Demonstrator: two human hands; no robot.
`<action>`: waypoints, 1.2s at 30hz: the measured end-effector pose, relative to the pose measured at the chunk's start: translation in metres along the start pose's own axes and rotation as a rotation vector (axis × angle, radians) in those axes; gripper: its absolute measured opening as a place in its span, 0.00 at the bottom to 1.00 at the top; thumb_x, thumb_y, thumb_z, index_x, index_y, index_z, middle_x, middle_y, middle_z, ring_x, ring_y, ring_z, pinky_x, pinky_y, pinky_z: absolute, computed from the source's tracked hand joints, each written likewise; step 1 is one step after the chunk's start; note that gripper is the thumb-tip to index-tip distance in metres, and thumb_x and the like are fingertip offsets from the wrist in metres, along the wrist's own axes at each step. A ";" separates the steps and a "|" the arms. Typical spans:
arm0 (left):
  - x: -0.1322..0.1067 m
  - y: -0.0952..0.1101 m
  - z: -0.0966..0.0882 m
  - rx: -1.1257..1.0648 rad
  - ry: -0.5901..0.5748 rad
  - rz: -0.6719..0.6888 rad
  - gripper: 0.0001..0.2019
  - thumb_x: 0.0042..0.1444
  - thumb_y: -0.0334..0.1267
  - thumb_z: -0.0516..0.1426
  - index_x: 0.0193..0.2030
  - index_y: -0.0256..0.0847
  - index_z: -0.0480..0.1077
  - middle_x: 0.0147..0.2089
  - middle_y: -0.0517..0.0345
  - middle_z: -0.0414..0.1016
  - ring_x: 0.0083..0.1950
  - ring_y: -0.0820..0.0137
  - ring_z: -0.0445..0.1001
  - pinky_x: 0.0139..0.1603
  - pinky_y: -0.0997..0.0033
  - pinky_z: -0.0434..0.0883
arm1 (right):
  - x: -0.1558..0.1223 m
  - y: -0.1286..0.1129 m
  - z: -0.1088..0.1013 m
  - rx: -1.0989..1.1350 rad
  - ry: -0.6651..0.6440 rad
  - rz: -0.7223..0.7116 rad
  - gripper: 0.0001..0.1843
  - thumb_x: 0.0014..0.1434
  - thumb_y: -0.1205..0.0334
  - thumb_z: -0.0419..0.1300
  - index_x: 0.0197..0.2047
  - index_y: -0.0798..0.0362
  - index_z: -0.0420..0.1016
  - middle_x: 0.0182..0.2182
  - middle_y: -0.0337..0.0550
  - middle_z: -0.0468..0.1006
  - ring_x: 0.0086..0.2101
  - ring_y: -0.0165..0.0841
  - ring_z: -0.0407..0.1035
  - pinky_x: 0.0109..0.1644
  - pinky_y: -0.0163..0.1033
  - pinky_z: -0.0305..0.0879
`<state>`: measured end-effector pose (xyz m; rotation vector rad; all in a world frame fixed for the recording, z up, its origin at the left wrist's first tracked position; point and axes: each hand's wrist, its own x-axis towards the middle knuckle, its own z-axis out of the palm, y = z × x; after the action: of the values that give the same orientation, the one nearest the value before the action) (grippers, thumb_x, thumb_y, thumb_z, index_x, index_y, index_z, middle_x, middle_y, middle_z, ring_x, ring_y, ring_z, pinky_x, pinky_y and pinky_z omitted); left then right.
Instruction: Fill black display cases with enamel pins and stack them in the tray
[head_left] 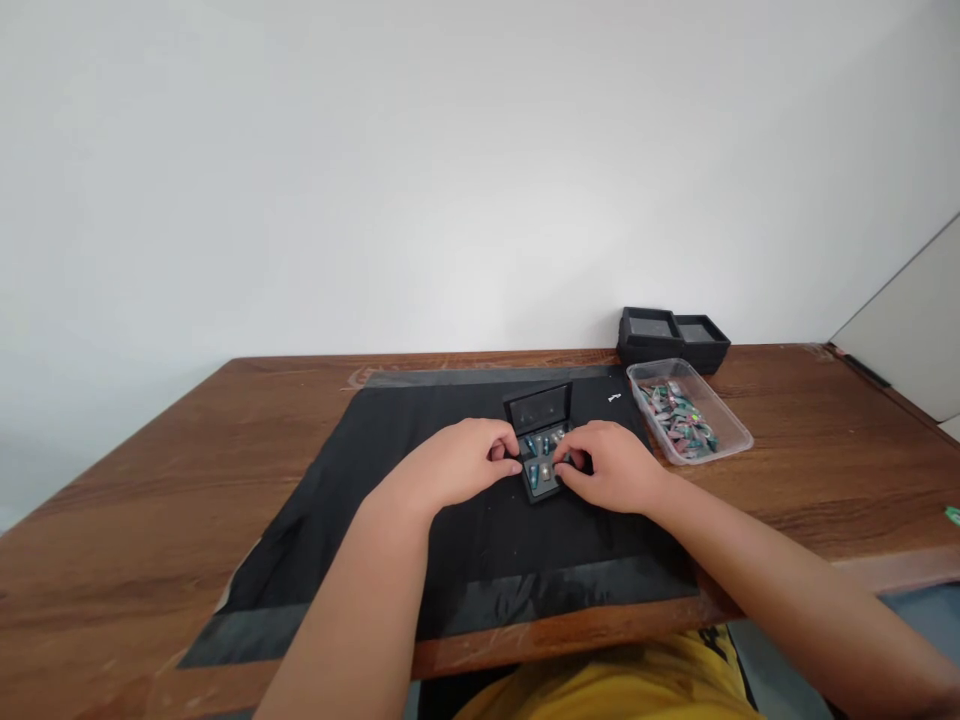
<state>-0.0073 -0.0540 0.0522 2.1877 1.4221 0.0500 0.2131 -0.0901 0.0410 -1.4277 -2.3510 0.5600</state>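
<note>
A small black hinged box (541, 447) lies open on a black mat (450, 530), its lid tilted up at the far side. Several small teal and silvery pieces sit in its compartments. My left hand (457, 463) has its fingers curled against the box's left edge. My right hand (611, 466) presses thumb and fingers together at the box's right edge, over the compartments. Whether those fingers pinch a piece is hidden.
A clear plastic tray (731, 425) with several teal, pink and silvery pieces stands right of the mat. Behind it are two stacks of black boxes (671, 338). The mat lies on a wooden table (150, 480) against a white wall.
</note>
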 end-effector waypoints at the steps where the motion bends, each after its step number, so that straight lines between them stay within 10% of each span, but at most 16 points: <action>1: 0.000 0.000 0.000 0.001 -0.005 -0.003 0.06 0.55 0.42 0.59 0.36 0.45 0.75 0.31 0.61 0.76 0.31 0.68 0.72 0.31 0.70 0.63 | -0.001 0.001 -0.002 -0.006 -0.004 -0.004 0.06 0.56 0.69 0.63 0.36 0.52 0.81 0.26 0.37 0.76 0.32 0.31 0.67 0.41 0.38 0.56; 36: 0.003 -0.008 0.002 0.010 -0.084 -0.071 0.09 0.57 0.46 0.57 0.36 0.44 0.74 0.35 0.57 0.79 0.34 0.66 0.75 0.33 0.69 0.65 | -0.004 0.023 -0.009 0.027 -0.148 -0.217 0.11 0.57 0.66 0.66 0.44 0.53 0.80 0.31 0.39 0.76 0.34 0.32 0.69 0.43 0.38 0.61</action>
<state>-0.0116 -0.0501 0.0460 2.1198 1.4545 -0.0739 0.2365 -0.0826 0.0374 -1.1350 -2.5608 0.6528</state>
